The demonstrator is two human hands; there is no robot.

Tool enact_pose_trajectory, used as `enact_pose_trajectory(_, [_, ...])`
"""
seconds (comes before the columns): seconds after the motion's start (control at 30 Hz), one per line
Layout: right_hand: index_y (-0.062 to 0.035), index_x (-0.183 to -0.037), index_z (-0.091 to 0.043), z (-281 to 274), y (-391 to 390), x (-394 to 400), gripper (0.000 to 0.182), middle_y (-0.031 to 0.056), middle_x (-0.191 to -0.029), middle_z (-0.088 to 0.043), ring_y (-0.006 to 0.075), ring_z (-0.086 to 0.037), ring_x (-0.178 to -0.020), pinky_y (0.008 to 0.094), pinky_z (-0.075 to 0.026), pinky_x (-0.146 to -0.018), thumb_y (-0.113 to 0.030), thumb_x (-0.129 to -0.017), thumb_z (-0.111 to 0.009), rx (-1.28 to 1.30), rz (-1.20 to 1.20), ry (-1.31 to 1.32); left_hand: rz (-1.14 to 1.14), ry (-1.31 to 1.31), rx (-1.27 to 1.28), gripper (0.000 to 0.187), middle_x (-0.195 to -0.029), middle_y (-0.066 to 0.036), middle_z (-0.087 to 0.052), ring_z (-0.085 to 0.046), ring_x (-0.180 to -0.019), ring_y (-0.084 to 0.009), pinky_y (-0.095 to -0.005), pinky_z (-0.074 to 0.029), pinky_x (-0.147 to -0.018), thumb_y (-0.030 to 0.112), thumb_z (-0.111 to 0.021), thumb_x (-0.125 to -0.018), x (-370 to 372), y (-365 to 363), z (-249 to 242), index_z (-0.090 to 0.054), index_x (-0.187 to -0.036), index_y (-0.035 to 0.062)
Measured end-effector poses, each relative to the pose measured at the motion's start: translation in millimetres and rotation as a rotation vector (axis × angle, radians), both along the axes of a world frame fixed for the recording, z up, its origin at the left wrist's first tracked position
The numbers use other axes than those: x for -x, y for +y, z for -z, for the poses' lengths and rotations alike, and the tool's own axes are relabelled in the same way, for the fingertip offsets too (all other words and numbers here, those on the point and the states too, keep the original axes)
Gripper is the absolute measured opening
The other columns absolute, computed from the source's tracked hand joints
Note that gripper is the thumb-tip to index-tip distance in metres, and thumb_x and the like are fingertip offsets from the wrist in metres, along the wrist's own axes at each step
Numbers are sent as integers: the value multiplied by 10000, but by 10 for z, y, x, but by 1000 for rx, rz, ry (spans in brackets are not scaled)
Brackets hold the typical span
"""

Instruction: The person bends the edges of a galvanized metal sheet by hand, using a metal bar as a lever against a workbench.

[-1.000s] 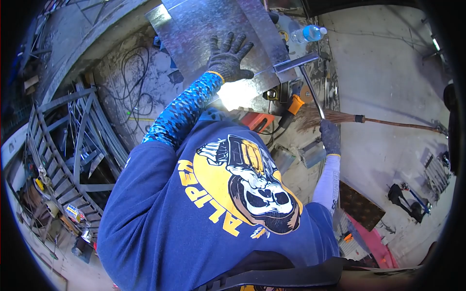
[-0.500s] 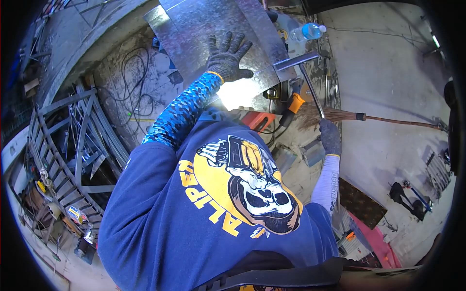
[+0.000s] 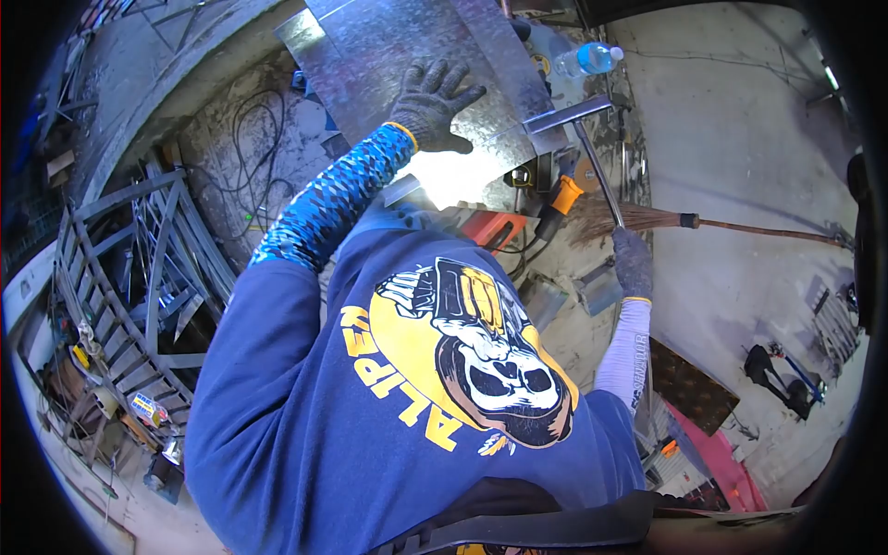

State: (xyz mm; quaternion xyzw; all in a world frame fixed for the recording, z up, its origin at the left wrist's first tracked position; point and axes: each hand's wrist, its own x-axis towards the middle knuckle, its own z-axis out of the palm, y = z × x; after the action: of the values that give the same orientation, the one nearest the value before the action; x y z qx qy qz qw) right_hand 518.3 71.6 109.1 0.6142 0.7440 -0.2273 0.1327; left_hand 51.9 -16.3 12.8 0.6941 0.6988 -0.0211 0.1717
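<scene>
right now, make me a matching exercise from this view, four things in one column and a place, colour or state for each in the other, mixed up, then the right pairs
Things:
1. left hand
2. right hand
3. twig broom
4. plastic bottle

Place, colour or state:
A. closed around the handle of the hammer
B. pale blue and see-through
C. fingers spread over the metal sheet
D. brown, on the floor

Right pairs: 1-C, 2-A, 3-D, 4-B
</scene>
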Motion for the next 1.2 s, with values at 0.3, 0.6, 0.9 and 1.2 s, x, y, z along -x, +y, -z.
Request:
enact_pose_trajectory(0.3, [-1,-1115,-686,-246,-100,176,591,307,-1121,-661,493,-610,-1079,553,-469,-928,-543,-1024,-467,-78,-42,-110,13,-25,16,1030,-1729,-107,-100,-36,-1584,-403,-692,69,-1215,783,-622,-794,-90,-2,-40,-241,-1635,325])
enact_pose_trajectory(0.6, [-4,-1083,-678,-527,-252,419,577,297,-1117,-666,489,-607,-1087,545,-466,-922,-536,-1028,-462,-42,-10,-239,-5,-132,84,1013,-1734,-120,-59,21,-1589,-394,-727,89,-1185,724,-624,-828,-29,-13,-126,-209,-1647,297])
enact_pose_trajectory(0.9, [-27,-1063,-681,-927,-443,912,554,285,-1099,-672,497,-607,-1075,563,-470,-905,-535,-1030,-462,-53,128,-339,23,-154,56,1011,-1736,-115,-64,39,-1592,-378,-694,89,-1203,725,-613,-848,-61,-18,-39,-230,-1646,235])
enact_pose_trajectory(1.2, [-52,-1081,-662,-1203,-576,1252,569,283,-1079,-684,499,-632,-1048,600,-481,-900,-569,-1033,-428,-87,94,-487,104,-199,58,1016,-1732,-142,-54,51,-1591,-378,-634,100,-1229,687,-583,-894,-22,-3,29,-170,-1654,153])
